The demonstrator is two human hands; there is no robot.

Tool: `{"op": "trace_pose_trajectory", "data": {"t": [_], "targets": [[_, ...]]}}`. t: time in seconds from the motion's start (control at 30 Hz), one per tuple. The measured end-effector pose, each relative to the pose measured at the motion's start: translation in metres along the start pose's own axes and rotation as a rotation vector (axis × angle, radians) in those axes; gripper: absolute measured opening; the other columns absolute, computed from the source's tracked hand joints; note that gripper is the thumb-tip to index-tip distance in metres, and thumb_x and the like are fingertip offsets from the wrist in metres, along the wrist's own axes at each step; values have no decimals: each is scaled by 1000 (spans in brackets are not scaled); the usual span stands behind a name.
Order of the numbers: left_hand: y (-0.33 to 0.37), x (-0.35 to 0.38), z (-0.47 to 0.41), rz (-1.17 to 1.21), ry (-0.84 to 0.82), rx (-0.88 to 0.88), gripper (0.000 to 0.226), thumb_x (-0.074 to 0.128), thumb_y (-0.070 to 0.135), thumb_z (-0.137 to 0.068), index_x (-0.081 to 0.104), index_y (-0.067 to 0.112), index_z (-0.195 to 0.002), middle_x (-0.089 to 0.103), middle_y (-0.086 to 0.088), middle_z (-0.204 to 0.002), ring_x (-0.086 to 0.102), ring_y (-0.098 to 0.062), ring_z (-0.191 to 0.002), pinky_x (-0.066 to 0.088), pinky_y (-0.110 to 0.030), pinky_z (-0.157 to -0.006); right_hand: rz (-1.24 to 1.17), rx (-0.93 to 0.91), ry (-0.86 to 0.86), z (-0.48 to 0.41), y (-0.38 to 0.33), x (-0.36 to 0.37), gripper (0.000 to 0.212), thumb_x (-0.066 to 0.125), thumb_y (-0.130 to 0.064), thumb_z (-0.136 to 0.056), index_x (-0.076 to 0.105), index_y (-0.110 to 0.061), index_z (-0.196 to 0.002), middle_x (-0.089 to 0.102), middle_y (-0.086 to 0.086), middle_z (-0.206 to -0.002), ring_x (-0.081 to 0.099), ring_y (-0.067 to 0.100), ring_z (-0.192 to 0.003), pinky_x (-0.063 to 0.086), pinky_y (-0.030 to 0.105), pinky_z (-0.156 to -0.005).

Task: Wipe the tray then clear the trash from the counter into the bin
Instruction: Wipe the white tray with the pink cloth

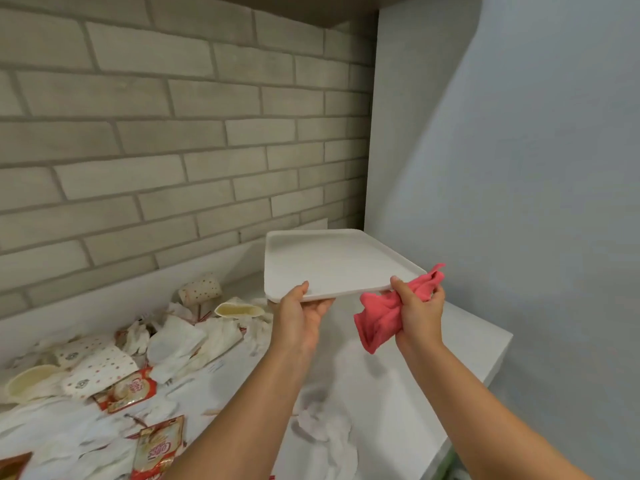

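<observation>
Tray (332,261) above left hand (301,313) grip — cloth (384,313) (bunched) in right hand (419,306).

Both bare forearms reached forward and upward from the lower edge of the view, converging toward the flat white rectangular plastic tray (332,263). The left hand (300,315) gripped the tray's near-left corner, thumb on the top of the rim and fingers curled beneath. The right hand (417,311), at the tray's near-right corner, was closed in a fist around a crumpled pink cloth (381,315).
</observation>
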State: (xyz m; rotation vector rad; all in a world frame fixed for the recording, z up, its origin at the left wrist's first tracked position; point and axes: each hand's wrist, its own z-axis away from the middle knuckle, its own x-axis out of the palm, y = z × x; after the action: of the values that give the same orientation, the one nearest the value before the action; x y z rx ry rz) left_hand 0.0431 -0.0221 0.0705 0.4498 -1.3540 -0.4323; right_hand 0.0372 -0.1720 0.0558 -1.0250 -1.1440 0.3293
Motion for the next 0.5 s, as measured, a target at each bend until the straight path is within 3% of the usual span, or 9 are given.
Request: {"op": "trace_pose_trajectory", "data": {"t": [0.07, 0.17, 0.27, 0.37, 0.5], "targets": [[-11, -4, -5, -24, -1, -70, 24, 43, 0, -94, 50, 7, -116, 63, -11, -100, 62, -25, -88, 54, -43, -77, 51, 1, 38, -19, 1, -7, 62, 67, 3, -80, 39, -13, -133, 58, 16, -115, 61, 24, -84, 53, 42, -84], [-23, -13, -11, -109, -3, -159, 15, 46, 6, -96, 53, 7, -109, 64, -10, -95, 63, -26, -85, 58, -36, -66, 116, 32, 61, -42, 5, -18, 61, 63, 8, -79, 40, -9, -133, 57, 17, -108, 59, 22, -70, 52, 36, -70], [-33, -22, -18, -206, -22, -243, 22, 48, 13, -96, 50, 8, -118, 65, -12, -100, 69, -29, -79, 59, -34, -61, 165, 77, 61, -64, 9, -31, 54, 60, 10, -79, 43, -6, -128, 58, 17, -95, 58, 24, -66, 52, 36, -68], [-41, -29, -23, -266, -39, -322, 16, 50, 19, -96, 51, 10, -109, 66, -10, -96, 73, -26, -66, 59, -33, -57, 188, 108, 51, -81, 12, -41, 43, 58, 10, -80, 47, -8, -118, 57, 11, -80, 57, 23, -63, 50, 32, -61], [-48, -34, -30, -329, -32, -373, 20, 50, 27, -96, 52, 8, -104, 65, -10, -90, 70, -23, -57, 57, -28, -48, 222, 142, 20, -96, 22, -51, 26, 56, 9, -82, 47, -8, -100, 55, 11, -76, 56, 24, -65, 49, 34, -63]]}}
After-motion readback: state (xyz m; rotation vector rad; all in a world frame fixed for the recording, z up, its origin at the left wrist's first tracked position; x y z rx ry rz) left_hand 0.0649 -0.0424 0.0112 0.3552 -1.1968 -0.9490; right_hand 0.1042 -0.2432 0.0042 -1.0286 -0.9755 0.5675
